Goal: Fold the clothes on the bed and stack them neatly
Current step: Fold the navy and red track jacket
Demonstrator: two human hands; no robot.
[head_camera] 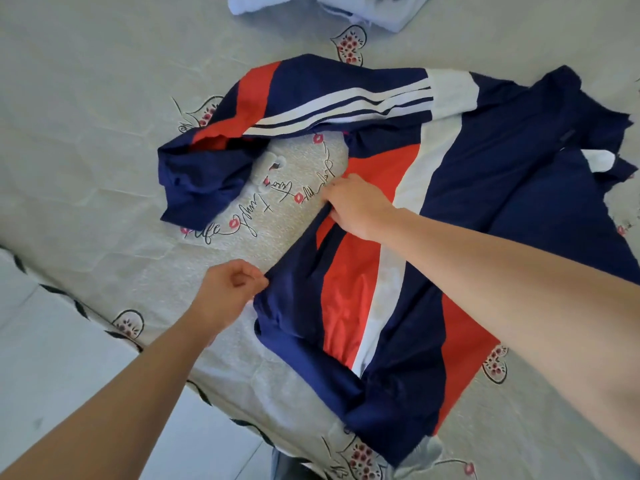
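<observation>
A navy, red and white jacket lies spread on the bed, body running from lower middle to upper right. One striped sleeve stretches left across the top and ends in a crumpled cuff. My left hand pinches the jacket's left edge near the hem. Higher on that same edge, my right hand grips the fabric with curled fingers.
A grey bedsheet printed with hearts and script covers the bed. Folded pale blue clothes sit at the top edge. The bed's near edge runs diagonally at lower left, with white floor tiles beyond it.
</observation>
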